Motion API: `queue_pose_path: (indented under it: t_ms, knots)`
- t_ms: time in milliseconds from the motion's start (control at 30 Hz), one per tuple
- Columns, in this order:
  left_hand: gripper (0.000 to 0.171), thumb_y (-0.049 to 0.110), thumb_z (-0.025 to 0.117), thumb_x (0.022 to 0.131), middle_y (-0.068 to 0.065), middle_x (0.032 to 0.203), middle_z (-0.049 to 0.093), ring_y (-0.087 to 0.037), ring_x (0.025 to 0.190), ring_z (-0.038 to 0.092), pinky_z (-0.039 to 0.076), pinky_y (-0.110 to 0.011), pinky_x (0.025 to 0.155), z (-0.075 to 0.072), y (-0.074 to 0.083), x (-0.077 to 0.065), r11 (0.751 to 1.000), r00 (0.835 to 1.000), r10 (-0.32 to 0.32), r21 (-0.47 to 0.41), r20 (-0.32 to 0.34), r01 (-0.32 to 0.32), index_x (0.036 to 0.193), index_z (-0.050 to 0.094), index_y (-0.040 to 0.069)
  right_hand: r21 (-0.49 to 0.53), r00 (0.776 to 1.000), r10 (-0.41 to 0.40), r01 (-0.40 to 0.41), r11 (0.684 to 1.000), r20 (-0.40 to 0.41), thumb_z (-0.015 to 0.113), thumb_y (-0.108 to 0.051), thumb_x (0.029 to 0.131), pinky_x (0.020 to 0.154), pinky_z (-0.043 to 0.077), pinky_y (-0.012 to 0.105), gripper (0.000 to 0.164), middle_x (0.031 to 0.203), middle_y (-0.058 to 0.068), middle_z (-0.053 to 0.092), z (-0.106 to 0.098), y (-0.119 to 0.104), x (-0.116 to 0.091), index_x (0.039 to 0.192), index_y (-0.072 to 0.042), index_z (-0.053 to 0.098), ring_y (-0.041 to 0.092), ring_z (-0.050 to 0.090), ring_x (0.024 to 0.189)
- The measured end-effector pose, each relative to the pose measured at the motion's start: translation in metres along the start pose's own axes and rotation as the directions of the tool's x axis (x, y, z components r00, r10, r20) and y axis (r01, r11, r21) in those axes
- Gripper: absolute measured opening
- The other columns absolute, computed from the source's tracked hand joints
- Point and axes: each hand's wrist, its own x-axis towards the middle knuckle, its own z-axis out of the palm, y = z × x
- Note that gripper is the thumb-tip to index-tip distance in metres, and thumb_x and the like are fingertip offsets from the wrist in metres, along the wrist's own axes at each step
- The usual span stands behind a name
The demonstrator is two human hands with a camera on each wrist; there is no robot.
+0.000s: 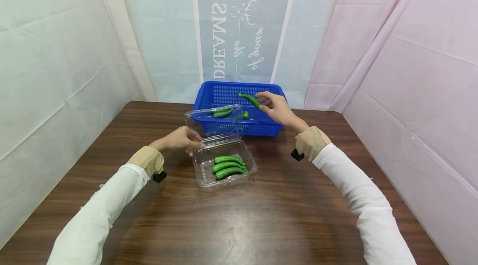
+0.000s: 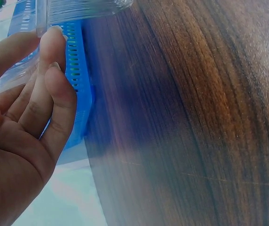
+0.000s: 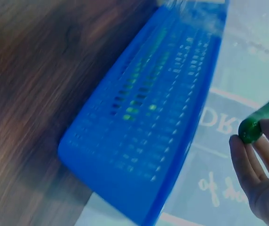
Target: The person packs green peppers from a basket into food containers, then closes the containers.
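My right hand point(image 1: 275, 108) pinches a green chili pepper point(image 1: 249, 100) by one end, above the blue basket point(image 1: 239, 127). In the right wrist view the same pepper point(image 3: 251, 130) sits between thumb and fingertips, beside the basket's rim. At the left edge of an open clear plastic box point(image 1: 206, 176), my left hand point(image 1: 180, 138) pinches the plastic near the hinge, thumb against fingertips. Three green peppers point(image 1: 228, 166) lie side by side inside the box. Its raised lid point(image 1: 194, 123) leans against the basket's front, with more peppers point(image 1: 223, 112) showing in the basket through and beside it.
A brown wooden table point(image 1: 224, 223) carries the box and the basket, the basket near the far edge. Behind it hangs a pale blue curtain point(image 1: 168, 41) with printed lettering. White cloth walls point(image 1: 422, 103) stand along the left and right sides.
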Motion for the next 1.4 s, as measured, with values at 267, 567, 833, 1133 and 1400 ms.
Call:
queue_pose_path:
  t_ms: [267,567,833,1133,1400]
  knots:
    - [0.028,0.018,0.074,0.091,-0.01,0.087,0.073,-0.024,0.059,0.068,0.057,-0.056,0.068,0.0,-0.001,0.002,1.0,1.0,-0.008,-0.012,0.003,0.008,0.106,0.071,-0.005,0.01,0.988,-0.152,0.153,0.988,-0.034,0.061,0.006,0.095,0.087,0.054,0.043,0.038,0.118,0.019,0.059,0.002,-0.019,-0.016,0.132,0.002,0.058,0.031,0.063,0.098]
    - [0.028,0.018,0.074,0.091,-0.01,0.087,0.073,-0.025,0.06,0.069,0.056,-0.058,0.069,0.0,0.002,0.0,1.0,1.0,-0.012,-0.009,0.008,0.012,0.107,0.071,-0.005,0.053,0.935,-0.343,0.34,0.939,0.091,0.068,0.008,0.09,0.079,0.057,0.036,0.032,0.109,0.013,0.064,0.02,-0.031,-0.036,0.121,0.002,0.066,0.023,0.064,0.088]
    - [0.03,0.017,0.074,0.091,-0.012,0.087,0.073,-0.026,0.06,0.068,0.056,-0.058,0.069,0.0,0.002,0.0,1.0,1.0,-0.006,-0.012,-0.006,0.006,0.108,0.071,-0.007,0.055,0.918,-0.3,0.296,0.954,0.258,0.066,0.002,0.093,0.075,0.055,0.032,0.031,0.113,0.007,0.065,0.046,-0.036,-0.045,0.123,-0.004,0.066,0.017,0.063,0.091]
    - [0.029,0.019,0.074,0.091,-0.009,0.086,0.073,-0.024,0.059,0.068,0.058,-0.053,0.066,0.001,0.0,0.001,1.0,1.0,0.005,-0.001,0.003,-0.005,0.107,0.072,-0.005,-0.004,0.879,-0.312,0.336,0.942,0.36,0.066,0.001,0.093,0.073,0.055,0.03,0.027,0.11,0.006,0.066,0.074,-0.033,-0.047,0.119,-0.005,0.068,0.013,0.063,0.087]
    - [0.028,0.017,0.074,0.091,-0.01,0.084,0.073,-0.027,0.06,0.068,0.057,-0.055,0.068,0.001,0.001,0.001,1.0,1.0,-0.003,-0.003,-0.004,0.003,0.106,0.072,-0.006,-0.06,0.844,-0.338,0.396,0.916,0.417,0.066,0.001,0.092,0.076,0.052,0.027,0.026,0.106,0.004,0.067,0.087,-0.031,-0.047,0.116,-0.005,0.07,0.013,0.06,0.086]
